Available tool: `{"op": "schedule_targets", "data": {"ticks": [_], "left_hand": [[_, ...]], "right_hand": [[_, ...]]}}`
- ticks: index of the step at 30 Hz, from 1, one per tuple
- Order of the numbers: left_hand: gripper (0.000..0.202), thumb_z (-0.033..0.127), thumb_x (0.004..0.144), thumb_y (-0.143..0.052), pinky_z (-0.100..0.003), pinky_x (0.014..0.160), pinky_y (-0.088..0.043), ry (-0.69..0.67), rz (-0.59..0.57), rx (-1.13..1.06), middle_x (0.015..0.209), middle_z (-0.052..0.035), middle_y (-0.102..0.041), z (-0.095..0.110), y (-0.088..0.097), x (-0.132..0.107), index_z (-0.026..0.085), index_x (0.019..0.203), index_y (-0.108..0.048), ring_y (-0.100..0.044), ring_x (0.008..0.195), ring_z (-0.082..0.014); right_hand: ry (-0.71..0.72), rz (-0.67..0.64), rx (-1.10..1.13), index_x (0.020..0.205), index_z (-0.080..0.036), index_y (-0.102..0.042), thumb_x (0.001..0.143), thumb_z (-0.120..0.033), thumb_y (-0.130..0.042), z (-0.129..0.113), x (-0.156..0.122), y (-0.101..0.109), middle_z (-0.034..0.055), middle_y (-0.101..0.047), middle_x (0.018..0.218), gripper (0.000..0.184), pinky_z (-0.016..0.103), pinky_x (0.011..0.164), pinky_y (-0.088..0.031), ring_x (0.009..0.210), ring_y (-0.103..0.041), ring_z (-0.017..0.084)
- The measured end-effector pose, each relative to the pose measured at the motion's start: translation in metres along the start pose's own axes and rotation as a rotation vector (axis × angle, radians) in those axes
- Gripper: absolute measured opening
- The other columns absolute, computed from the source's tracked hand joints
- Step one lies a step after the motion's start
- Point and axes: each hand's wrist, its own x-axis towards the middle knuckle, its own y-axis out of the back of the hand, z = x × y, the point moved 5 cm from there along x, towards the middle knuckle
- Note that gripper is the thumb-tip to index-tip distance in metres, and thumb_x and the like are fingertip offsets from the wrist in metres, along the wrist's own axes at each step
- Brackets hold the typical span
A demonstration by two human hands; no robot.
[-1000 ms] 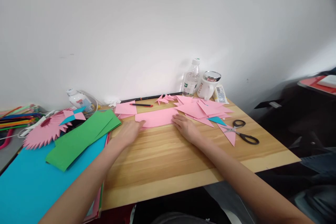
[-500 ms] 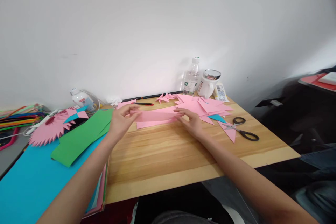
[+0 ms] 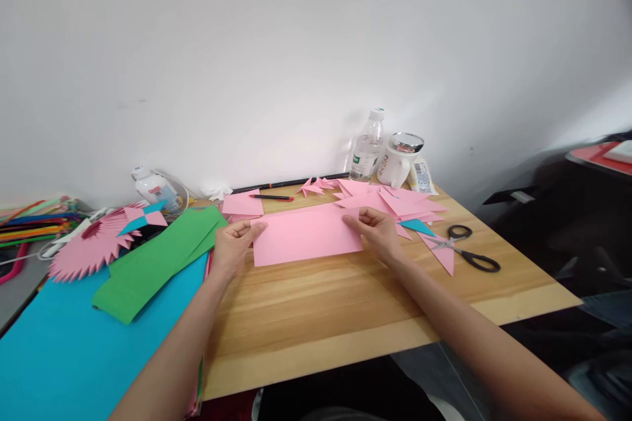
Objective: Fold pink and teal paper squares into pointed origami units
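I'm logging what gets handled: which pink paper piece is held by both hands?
The wide pink paper rectangle, one end in the left hand, the other in the right hand; the pointed pink paper pieces lie in a pile, unheld.

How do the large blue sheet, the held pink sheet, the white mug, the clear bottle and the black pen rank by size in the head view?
1. Blue sheet
2. Pink sheet
3. White mug and clear bottle: too alike to rank
4. Black pen

Papercraft workspace against a white wall (image 3: pixel 316 66)
Wooden surface (image 3: pixel 306 316) with scissors (image 3: pixel 467 254), pink paper sheet (image 3: pixel 306 237) and 1 pleated pink rosette (image 3: pixel 89 251) nearby.
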Motion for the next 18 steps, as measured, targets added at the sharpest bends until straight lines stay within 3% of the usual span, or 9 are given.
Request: {"op": "schedule_targets", "data": {"ticks": [3,11,18], "left_hand": [[0.044,0.047,0.048,-0.085,-0.026,0.055,-0.051,0.007,0.03,-0.01,0.063,-0.0054,-0.07,0.001,0.004,0.0,0.013,0.072,-0.073,-0.063,0.058,-0.0164],[0.047,0.054,0.056,-0.079,-0.024,0.057,-0.05,-0.039,0.104,0.024,0.073,-0.0036,-0.071,-0.004,0.013,0.001,0.014,0.08,-0.073,-0.061,0.066,-0.016],[0.054,0.064,0.064,-0.069,-0.023,0.048,-0.046,-0.035,0.092,0.045,0.065,-0.0028,-0.067,-0.012,0.012,0.0,0.012,0.078,-0.07,-0.06,0.057,-0.0148]], "right_hand": [[-0.044,-0.015,0.018,0.068,-0.015,-0.06,0.059,-0.05,-0.079,0.0,-0.001,-0.002,-0.0004,-0.059,0.062,0.04,0.023,0.049,-0.041,0.053,-0.052,0.011],[-0.09,-0.029,0.025,0.063,-0.017,-0.057,0.059,-0.047,-0.08,-0.004,-0.004,-0.004,-0.0039,-0.051,0.053,0.039,0.022,0.045,-0.041,0.05,-0.048,0.01],[-0.115,-0.038,0.033,0.067,-0.016,-0.059,0.059,-0.05,-0.08,-0.006,-0.005,-0.003,-0.0019,-0.058,0.058,0.04,0.022,0.046,-0.044,0.052,-0.053,0.011]]}}
